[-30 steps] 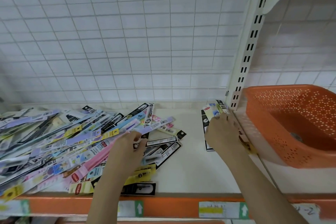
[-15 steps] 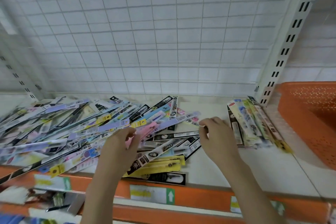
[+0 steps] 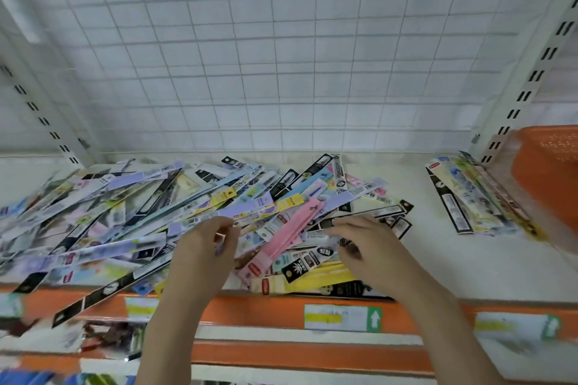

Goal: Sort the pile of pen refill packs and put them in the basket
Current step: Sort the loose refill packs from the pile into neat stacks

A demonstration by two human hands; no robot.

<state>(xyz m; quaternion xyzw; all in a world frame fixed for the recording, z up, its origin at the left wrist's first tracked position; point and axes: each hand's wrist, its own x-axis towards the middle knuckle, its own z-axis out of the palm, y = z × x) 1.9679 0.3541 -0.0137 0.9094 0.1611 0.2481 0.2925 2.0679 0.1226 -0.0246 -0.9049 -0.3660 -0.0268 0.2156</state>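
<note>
A wide pile of pen refill packs (image 3: 150, 206) covers the left and middle of the white shelf. My left hand (image 3: 203, 250) is at the pile's front, fingers and thumb curled and pinching the edge of a lavender pack (image 3: 250, 212). A long pink pack (image 3: 287, 234) lies between my hands. My right hand (image 3: 362, 244) reaches onto the pile's right end, fingers curled round a pale pack (image 3: 319, 235). A small sorted stack of packs (image 3: 466, 200) lies at the right. Beside it the orange basket (image 3: 550, 166) is cut off by the frame edge.
A white wire grid (image 3: 281, 56) backs the shelf, with slotted uprights (image 3: 528, 94) at both sides. An orange front rail (image 3: 269, 309) with price labels runs below my wrists. Bare shelf (image 3: 431, 253) shows between the pile and the sorted stack.
My right hand left the sorted stack near the basket and came left onto the pile. My left hand stayed at the pile's front. The view swung left, pushing the basket to the edge.
</note>
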